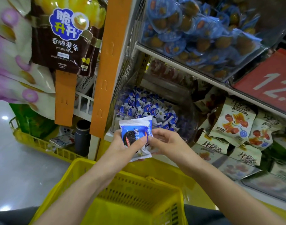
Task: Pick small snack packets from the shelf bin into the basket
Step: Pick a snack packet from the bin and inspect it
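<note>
Several purple-and-white snack bags point(12, 65) hang at the far left, and beside them hangs a brown bag of potato sticks point(64, 38). Below these a yellow crate point(30, 140) sits on the shiny floor, with a dark cylinder point(82, 137) standing just to its right, next to an orange hanging strip point(104, 67).

At the centre, the left hand point(121, 143) grips a blue-and-white cookie packet point(135, 132), its thumb laid across the printed front and its fingers curled behind. At least one more white wrapper shows underneath it. The right hand point(168, 143) pinches the right edge of the same small stack with thumb and fingertips.

The packet is held in the air, in front of the shelf bin point(190, 111) and above the far rim of the yellow basket point(135, 187), which sits below both forearms. Inside the bin, matching blue-and-white small packets point(143, 108) lie in a loose heap.

Further right, white pizza-roll packs point(233, 122) with red pictures are stacked on the same shelf. On the shelf above, a clear bin point(269, 47) is full of blue packets. A red price sign point(269, 82) sits at the far right.
</note>
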Demonstrator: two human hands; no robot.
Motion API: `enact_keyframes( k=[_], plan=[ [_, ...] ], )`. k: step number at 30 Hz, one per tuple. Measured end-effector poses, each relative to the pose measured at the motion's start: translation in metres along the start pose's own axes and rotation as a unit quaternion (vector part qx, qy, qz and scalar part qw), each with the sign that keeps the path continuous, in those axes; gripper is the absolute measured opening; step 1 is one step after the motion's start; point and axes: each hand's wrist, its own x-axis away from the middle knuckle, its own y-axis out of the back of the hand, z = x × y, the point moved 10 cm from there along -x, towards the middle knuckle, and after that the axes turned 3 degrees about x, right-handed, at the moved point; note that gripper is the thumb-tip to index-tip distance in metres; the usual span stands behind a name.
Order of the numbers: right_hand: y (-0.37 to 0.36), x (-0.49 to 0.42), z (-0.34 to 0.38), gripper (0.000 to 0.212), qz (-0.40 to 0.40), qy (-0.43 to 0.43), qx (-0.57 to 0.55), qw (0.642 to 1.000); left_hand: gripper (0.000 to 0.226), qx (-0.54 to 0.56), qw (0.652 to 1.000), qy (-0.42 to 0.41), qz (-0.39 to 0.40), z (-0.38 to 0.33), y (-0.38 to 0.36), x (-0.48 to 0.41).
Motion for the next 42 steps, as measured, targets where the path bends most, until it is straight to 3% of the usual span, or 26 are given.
enact_keyframes(
  k=[4,7,10,12,16,19,21,25,28,31,36,42],
  plan=[
    [0.021,-0.009,0.004,0.004,-0.059,0.013,0.004,0.998,0.032,0.000,1.000,-0.007,0.001,-0.001,0.005,-0.002],
    [0.071,-0.027,0.013,0.008,-0.188,0.033,0.032,0.981,0.027,0.008,1.000,0.003,-0.030,0.000,0.015,-0.003],
    [0.118,-0.052,0.011,0.033,-0.310,0.016,0.103,0.945,0.028,0.007,0.999,0.006,-0.035,-0.001,0.017,-0.004],
    [0.128,-0.070,-0.001,0.034,-0.334,-0.013,0.127,0.934,0.029,0.009,0.999,0.007,-0.037,-0.001,0.017,-0.005],
    [0.120,-0.097,-0.027,0.037,-0.314,-0.045,0.156,0.935,0.032,0.006,0.999,0.009,-0.041,-0.003,0.019,-0.006],
    [0.115,-0.106,-0.035,0.027,-0.273,-0.061,0.201,0.939,0.033,0.006,0.999,0.008,-0.045,-0.005,0.020,-0.006],
    [0.115,-0.111,-0.033,0.015,-0.234,-0.077,0.279,0.928,0.033,0.009,0.999,0.008,-0.047,-0.006,0.021,-0.007],
    [0.118,-0.117,-0.036,0.018,-0.164,-0.145,0.398,0.891,0.031,0.008,0.999,0.003,-0.053,-0.006,0.020,-0.007],
    [0.114,-0.125,-0.040,0.017,-0.166,-0.151,0.357,0.907,0.030,-0.006,0.999,-0.002,-0.054,-0.006,0.021,-0.008],
    [0.108,-0.136,-0.042,0.030,-0.184,-0.136,0.321,0.919,0.029,0.001,0.998,-0.007,-0.057,-0.006,0.023,-0.009],
    [0.099,-0.146,-0.052,0.028,-0.129,-0.128,0.325,0.928,0.032,-0.008,0.998,-0.010,-0.064,-0.005,0.025,-0.011],
    [0.096,-0.151,-0.051,0.040,-0.078,-0.135,0.393,0.906,0.030,-0.017,0.998,0.001,-0.067,0.000,0.025,-0.014]
  ],
)
